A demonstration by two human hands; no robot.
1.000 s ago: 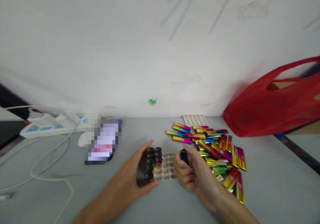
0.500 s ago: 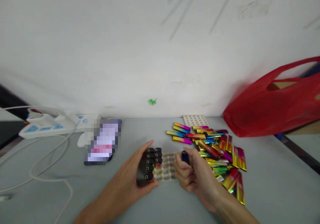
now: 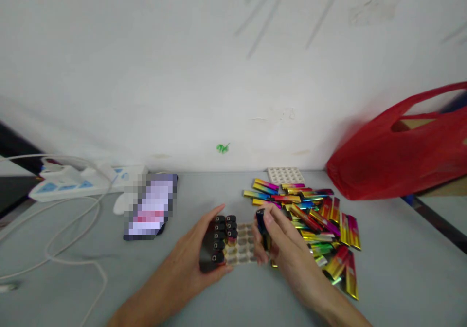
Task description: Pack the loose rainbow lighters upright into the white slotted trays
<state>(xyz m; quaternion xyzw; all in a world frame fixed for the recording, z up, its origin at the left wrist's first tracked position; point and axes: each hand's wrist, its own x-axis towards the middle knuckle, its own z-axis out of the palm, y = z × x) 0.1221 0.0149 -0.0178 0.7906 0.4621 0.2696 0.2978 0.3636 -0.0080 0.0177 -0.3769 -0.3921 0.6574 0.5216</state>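
My left hand point(image 3: 186, 251) reaches around the left end of a pale tray of small cells point(image 3: 242, 254), its fingers on the far side and thumb on the near side. Upright in the tray's left columns stand several black-tipped metallic sticks point(image 3: 219, 235) that look like vape pens. Closed above the tray's right part, my right hand point(image 3: 282, 242) grips another dark-tipped stick point(image 3: 260, 220), held roughly upright, its lower part partly hidden by the fingers. Just right of this hand lies a loose pile of shiny multicoloured sticks point(image 3: 306, 220).
A second pale tray point(image 3: 285, 175) lies by the wall behind the pile. At the right sits a red bag point(image 3: 397, 156). To the left are a phone point(image 3: 151, 208) with a blurred screen, a white power strip point(image 3: 80, 183) and loose white cables point(image 3: 98, 263).
My right hand has turned and shifted slightly left, and more of the stick in it now shows. My left hand and the tray stay in place.
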